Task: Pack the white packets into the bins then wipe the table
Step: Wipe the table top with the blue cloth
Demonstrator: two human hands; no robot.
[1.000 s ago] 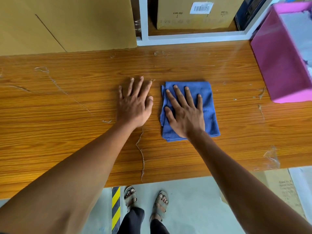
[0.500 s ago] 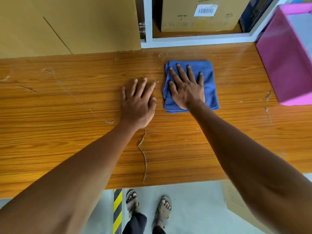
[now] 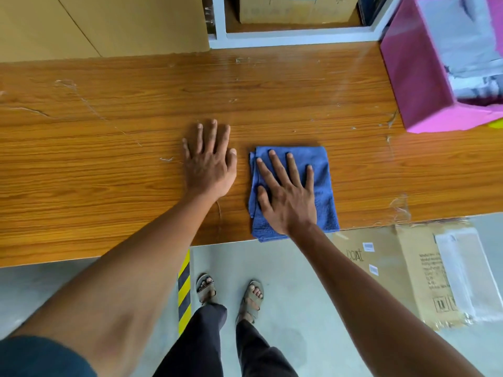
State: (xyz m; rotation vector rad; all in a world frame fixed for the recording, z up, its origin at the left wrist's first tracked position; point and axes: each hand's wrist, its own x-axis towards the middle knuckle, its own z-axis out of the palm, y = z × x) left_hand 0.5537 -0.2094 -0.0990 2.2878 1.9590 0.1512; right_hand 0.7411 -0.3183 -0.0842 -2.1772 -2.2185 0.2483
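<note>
A folded blue cloth point(image 3: 324, 170) lies on the wooden table point(image 3: 109, 164) at its near edge, its lower corner hanging slightly over. My right hand point(image 3: 285, 197) presses flat on the cloth with fingers spread. My left hand point(image 3: 209, 164) rests flat on the bare wood just left of the cloth, holding nothing. A pink bin point(image 3: 416, 77) stands at the table's right end with white packets point(image 3: 462, 50) inside it.
Brown cardboard point(image 3: 95, 23) leans behind the table at the left. A white shelf frame point(image 3: 294, 36) with a cardboard box stands behind the middle. A flattened carton point(image 3: 408, 268) lies on the floor at the right, and a yellow-black stripe point(image 3: 184, 289) marks the floor near my feet.
My right hand has drawn the blue cloth back from the table's far side to the near edge. My left hand has stayed flat in the same spot.
</note>
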